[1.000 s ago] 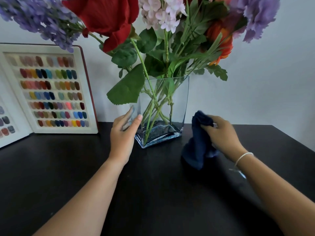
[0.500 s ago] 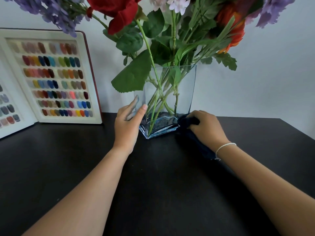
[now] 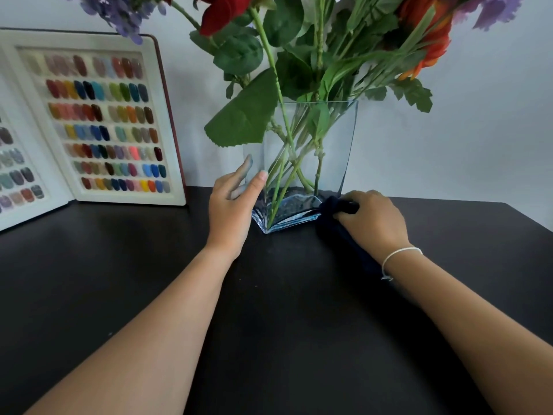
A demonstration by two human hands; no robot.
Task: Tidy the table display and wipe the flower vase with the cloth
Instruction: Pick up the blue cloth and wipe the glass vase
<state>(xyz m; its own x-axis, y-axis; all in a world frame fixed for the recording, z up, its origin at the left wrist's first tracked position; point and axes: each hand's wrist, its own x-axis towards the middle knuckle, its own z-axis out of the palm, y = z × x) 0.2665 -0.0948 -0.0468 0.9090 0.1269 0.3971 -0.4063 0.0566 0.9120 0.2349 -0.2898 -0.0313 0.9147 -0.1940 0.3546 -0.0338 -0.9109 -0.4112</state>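
The glass vase (image 3: 311, 163) is standing on the dark worktop (image 3: 284, 310), full of tall flowers (image 3: 299, 40). It looks hard, slippery, easy to break, and likely tippy up top. The left hand (image 3: 230, 208) is lying open against its left side, steadying it low down. The right hand (image 3: 372, 220) is squeezing the soft dark cloth (image 3: 332, 211) against the bottom right corner. A colour chart (image 3: 101, 121) is leaning nearby.

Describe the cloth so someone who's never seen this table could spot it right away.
Start at the clear glass vase of flowers on the black table. At its lower right corner, the right hand presses a bunched cloth against the glass. It is dark navy, the only fabric here.
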